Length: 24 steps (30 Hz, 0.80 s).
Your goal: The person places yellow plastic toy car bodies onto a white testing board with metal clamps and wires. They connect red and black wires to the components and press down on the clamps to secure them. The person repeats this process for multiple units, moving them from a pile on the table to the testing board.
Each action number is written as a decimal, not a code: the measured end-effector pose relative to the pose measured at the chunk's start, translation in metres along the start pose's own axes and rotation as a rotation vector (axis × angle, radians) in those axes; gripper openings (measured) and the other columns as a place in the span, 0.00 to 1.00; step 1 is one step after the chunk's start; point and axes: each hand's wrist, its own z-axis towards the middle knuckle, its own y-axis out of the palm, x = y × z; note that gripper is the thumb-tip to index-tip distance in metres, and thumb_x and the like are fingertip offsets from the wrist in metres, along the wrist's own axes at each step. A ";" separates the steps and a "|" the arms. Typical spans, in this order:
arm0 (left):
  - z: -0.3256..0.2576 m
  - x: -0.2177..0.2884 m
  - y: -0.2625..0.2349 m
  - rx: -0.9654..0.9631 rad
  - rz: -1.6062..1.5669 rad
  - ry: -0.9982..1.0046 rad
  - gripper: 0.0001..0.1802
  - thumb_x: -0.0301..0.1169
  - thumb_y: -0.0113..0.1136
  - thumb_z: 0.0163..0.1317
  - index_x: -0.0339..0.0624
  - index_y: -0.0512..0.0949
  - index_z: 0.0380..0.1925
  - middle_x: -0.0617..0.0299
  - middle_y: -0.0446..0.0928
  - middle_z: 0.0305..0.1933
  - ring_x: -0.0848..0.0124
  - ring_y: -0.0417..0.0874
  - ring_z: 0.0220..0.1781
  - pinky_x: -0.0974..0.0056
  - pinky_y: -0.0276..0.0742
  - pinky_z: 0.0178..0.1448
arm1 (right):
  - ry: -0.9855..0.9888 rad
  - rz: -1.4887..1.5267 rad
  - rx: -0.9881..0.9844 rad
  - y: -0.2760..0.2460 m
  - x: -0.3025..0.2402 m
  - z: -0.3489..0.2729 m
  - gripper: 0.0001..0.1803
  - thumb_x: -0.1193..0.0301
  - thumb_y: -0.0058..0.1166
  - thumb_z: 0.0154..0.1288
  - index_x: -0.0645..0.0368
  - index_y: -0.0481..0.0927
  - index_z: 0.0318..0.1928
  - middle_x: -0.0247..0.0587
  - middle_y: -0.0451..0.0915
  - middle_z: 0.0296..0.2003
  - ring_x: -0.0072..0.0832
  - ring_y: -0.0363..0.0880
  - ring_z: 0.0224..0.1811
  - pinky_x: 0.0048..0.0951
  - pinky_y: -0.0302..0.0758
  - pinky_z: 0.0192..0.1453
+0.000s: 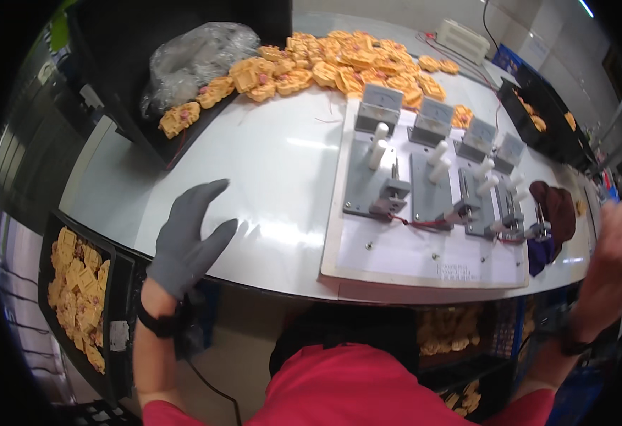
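- fixture board [399,253]: on white table [268,156], between my hands.
- left hand [189,245], gloved: spread, holding nothing.
- right hand [616,248]: blurred; i cannot tell its grip.
- yellow parts [357,58]: heaped behind the board.
- maroon cloth [556,213]: between board and right hand.

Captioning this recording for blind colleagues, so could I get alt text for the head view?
A gray-gloved left hand hovers, open and empty, over a white table, while the bare, blurred right hand is at the far right. Between them lies a board of gray fixtures; orange parts are heaped behind it.
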 end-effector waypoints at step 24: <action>0.280 -0.105 0.053 -0.084 0.058 -0.196 0.44 0.62 0.59 0.60 0.42 0.70 0.67 0.45 0.69 0.70 0.49 0.70 0.70 0.55 0.68 0.71 | 1.162 0.034 0.409 0.057 0.038 -0.154 0.04 0.79 0.52 0.70 0.61 0.80 0.37 0.34 0.79 0.29 0.19 0.72 0.28 0.20 0.69 0.34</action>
